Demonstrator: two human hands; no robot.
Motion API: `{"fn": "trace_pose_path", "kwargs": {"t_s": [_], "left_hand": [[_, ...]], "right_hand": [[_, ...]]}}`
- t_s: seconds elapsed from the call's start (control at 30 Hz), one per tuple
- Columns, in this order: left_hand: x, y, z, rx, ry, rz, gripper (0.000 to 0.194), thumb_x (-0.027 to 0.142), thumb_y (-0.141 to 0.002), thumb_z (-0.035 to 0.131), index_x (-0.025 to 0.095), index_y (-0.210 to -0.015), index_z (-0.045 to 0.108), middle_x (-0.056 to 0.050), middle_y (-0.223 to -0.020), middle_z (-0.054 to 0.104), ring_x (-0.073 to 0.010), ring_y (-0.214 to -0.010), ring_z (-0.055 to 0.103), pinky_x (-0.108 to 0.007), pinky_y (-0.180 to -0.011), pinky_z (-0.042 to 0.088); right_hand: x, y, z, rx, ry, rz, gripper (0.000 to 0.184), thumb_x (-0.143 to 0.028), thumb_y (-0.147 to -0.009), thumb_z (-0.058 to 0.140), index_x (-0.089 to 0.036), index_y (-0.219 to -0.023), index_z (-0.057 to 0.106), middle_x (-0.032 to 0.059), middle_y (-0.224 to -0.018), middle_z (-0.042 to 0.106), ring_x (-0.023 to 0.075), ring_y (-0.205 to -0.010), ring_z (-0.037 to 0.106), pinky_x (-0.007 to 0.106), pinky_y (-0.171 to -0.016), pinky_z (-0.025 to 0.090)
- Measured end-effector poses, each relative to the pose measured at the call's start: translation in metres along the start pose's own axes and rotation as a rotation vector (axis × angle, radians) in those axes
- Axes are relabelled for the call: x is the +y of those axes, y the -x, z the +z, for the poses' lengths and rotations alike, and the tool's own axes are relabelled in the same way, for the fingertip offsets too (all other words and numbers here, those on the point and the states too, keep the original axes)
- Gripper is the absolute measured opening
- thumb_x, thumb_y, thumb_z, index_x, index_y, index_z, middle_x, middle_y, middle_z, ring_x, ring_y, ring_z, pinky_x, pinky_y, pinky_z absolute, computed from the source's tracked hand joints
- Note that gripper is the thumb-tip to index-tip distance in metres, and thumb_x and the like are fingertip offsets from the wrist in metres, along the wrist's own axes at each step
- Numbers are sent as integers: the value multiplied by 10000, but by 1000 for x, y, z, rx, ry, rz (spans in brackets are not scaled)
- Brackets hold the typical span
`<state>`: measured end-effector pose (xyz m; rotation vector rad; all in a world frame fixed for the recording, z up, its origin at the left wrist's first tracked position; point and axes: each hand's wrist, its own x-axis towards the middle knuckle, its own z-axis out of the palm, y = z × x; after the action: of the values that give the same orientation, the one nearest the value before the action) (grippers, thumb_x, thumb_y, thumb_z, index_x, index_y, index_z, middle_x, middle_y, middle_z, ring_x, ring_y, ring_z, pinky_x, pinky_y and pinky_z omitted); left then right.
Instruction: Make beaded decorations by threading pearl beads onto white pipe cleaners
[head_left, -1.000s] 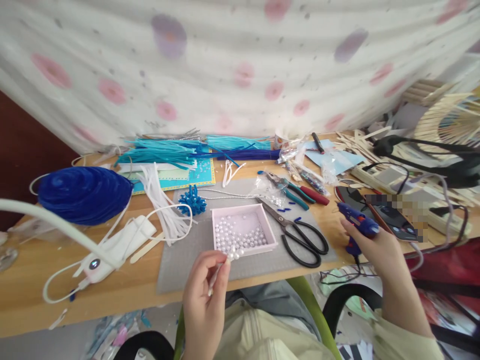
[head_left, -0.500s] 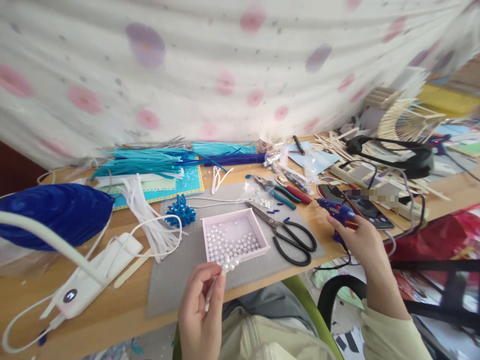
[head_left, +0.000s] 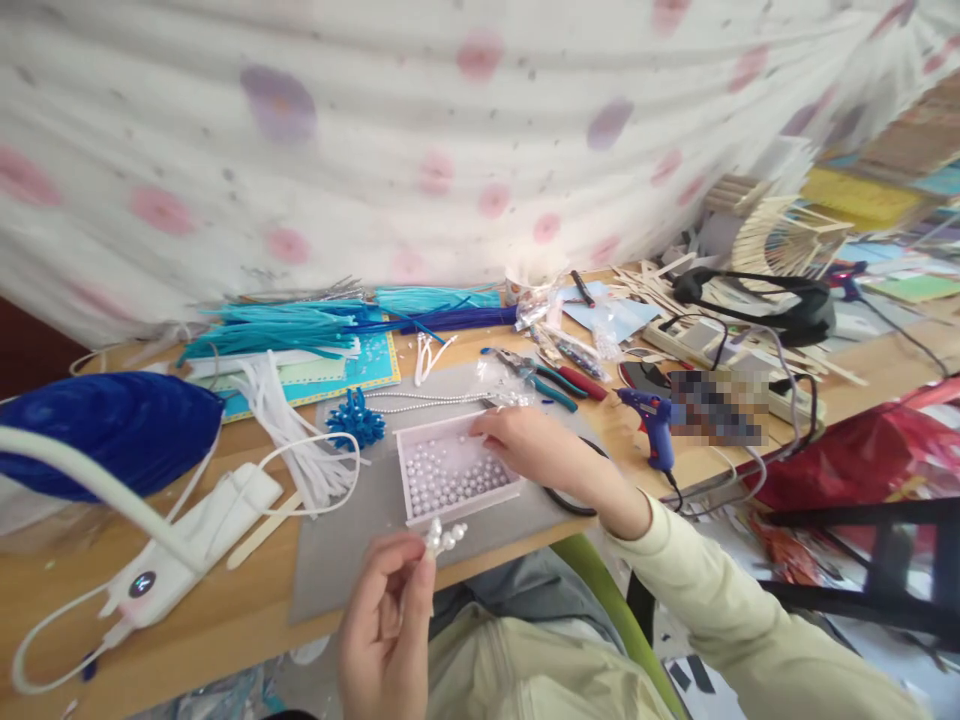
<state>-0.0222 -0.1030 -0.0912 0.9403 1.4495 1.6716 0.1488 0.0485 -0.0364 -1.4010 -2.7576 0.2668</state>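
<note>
My left hand [head_left: 390,615] is closed in a pinch at the table's front edge, holding a small cluster of white pearl beads [head_left: 448,538] on a white stem. Just beyond it sits a shallow pale pink box [head_left: 405,485] with many loose pearl beads [head_left: 450,480] inside. My right hand [head_left: 529,440] reaches over the box's right side, fingers drawn together above the far right corner. Whatever may be between those fingertips is hidden. Black-handled scissors [head_left: 564,503] lie mostly covered by my right hand and forearm. A blue glue gun [head_left: 656,425] rests on the table to the right.
A blue tinsel pompom [head_left: 356,420], white pipe cleaners [head_left: 300,450] and a white lamp base [head_left: 195,550] are on the left. Teal pipe cleaners [head_left: 277,328], pliers [head_left: 536,375] and a bead string [head_left: 427,402] lie behind the box. Cables and wooden sticks crowd the right.
My right hand has let go of the glue gun, which now lies on the table, and has moved left over the bead box. My left hand still holds the pearl cluster, slightly lower.
</note>
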Motion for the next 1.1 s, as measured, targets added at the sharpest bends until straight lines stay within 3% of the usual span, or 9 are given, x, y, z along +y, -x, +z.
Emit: {"fn": "trace_pose_path", "kwargs": {"t_s": [0.17,0.37,0.6,0.8,0.93,1.1], "left_hand": [[1,3,-2,29,7,-17,173,404,-865,782,239,-844,732,-31,-963,696,-185,-890,664,-242,-790,555],[1,0,1,-9,44,-5,167,384,-887,763,222,-856,735,-46,-982,686,-183,-881,648,-236,-750,533],[3,-2,5,-90,94,-79,215,422,-899,744,212,-855,728,-26,-933,654,-132,-694,546,-232,-644,471],[10,-1,10,-123,123,-236,374,566,-844,758,195,-852,719,30,-666,546,-115,-574,454,-226,-545,401],[11,0,15,-100,162,-231,377,568,-833,768,195,-848,720,30,-650,552,-109,-560,447,-220,-531,401],[13,-1,19,-127,114,-207,292,494,-875,748,204,-853,715,27,-672,582,-113,-581,460,-224,-592,435]], "right_hand": [[-9,-26,12,-111,171,-34,267,17,-900,538,-75,-948,784,220,-903,802,317,-872,789,339,-710,568],[-26,-37,27,-169,267,-65,290,59,-868,538,-63,-891,801,252,-907,801,325,-871,794,337,-676,580],[-26,-33,31,-163,302,-111,265,58,-874,537,-63,-914,769,214,-878,797,278,-842,786,292,-676,551],[-16,-25,20,-99,276,-188,247,-90,-1002,448,-79,-1006,694,173,-897,763,266,-860,744,310,-702,487],[-14,-22,18,-79,230,-190,286,-153,-1046,388,-81,-1044,665,153,-875,753,253,-812,723,312,-673,432],[-12,-30,21,-84,148,-173,223,-159,-1013,500,-115,-966,714,139,-876,768,233,-761,717,289,-627,394]]}}
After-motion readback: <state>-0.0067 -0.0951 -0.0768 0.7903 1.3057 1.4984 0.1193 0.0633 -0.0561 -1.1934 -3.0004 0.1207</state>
